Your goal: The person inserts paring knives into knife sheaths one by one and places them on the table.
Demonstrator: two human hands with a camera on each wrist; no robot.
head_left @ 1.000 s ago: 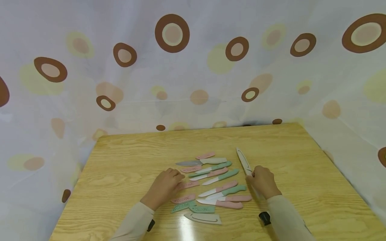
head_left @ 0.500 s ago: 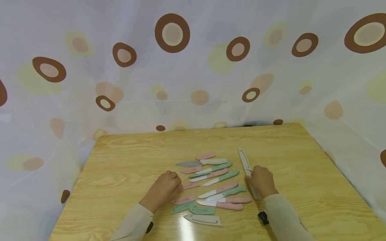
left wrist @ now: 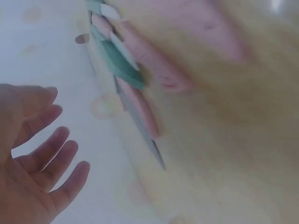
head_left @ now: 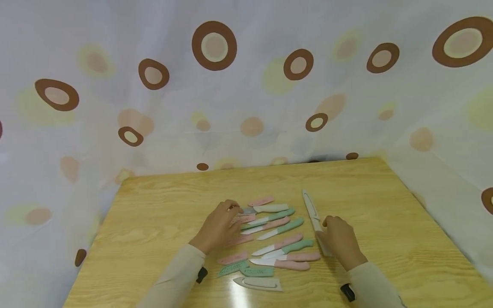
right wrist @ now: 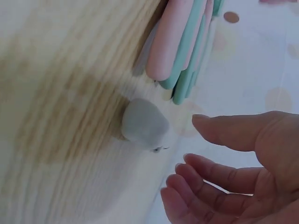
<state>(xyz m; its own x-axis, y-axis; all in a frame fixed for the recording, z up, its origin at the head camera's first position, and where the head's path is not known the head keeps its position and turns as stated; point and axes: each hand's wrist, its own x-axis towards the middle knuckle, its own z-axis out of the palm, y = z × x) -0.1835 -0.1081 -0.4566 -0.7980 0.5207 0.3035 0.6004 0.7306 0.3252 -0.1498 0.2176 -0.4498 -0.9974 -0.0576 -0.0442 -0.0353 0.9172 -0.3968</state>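
Note:
My left hand [head_left: 219, 224] is over the far left of the knives, its fingers partly covering the blade of a white-handled knife [head_left: 271, 208]. In the left wrist view that grey blade [left wrist: 138, 114] lies apart from the spread fingers [left wrist: 63, 163], which hold nothing. A knife in a white sheath [head_left: 312, 207] lies slanted on the right. Close beside its handle is my right hand [head_left: 339, 239]; the right wrist view shows thumb and fingers parted, off the handle end [right wrist: 145, 123]. Pink and green sheaths, such as a pink sheath [head_left: 233, 257], lie below my left hand.
Several white-bladed knives with pink or green handles, among them a green-handled knife [head_left: 290, 225], lie in a row on the wooden table [head_left: 154, 205]. Near the front are a green sheath [head_left: 257, 272] and a white sheath [head_left: 259, 283]. A patterned cloth [head_left: 173, 111] hangs behind.
My left hand has moved away from me and slightly right, from the pink sheaths to the grey blade. My right hand has let go of the sheathed knife, which stays on the right.

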